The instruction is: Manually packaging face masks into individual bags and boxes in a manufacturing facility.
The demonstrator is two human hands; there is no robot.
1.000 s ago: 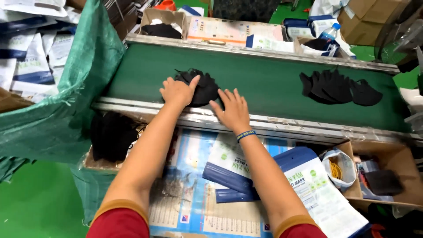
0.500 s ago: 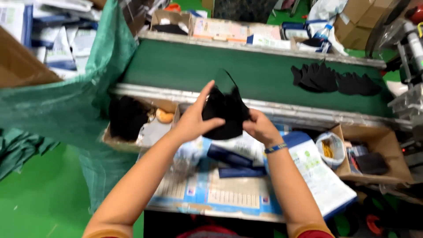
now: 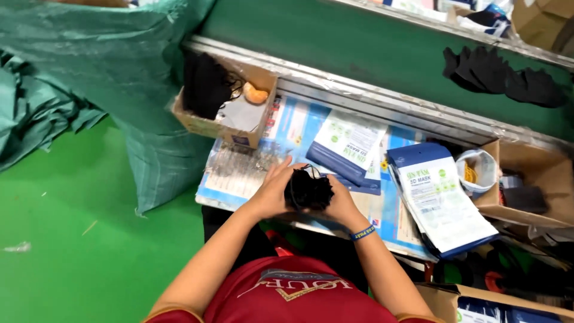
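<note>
Both grips, left hand (image 3: 272,194) and right hand (image 3: 342,203), closed around black mask bundle (image 3: 308,190) pressed between them.

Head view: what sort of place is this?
Probably a packing line for face masks. A green conveyor belt carries black fabric masks, flat blue-and-white pouches lie stacked on the bench, and both hands hold a bundle of black masks.

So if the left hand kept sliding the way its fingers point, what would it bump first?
Probably the blue and white pouch lying flat just beyond the left hand and the black masks it holds; depth is hard to judge.
</note>
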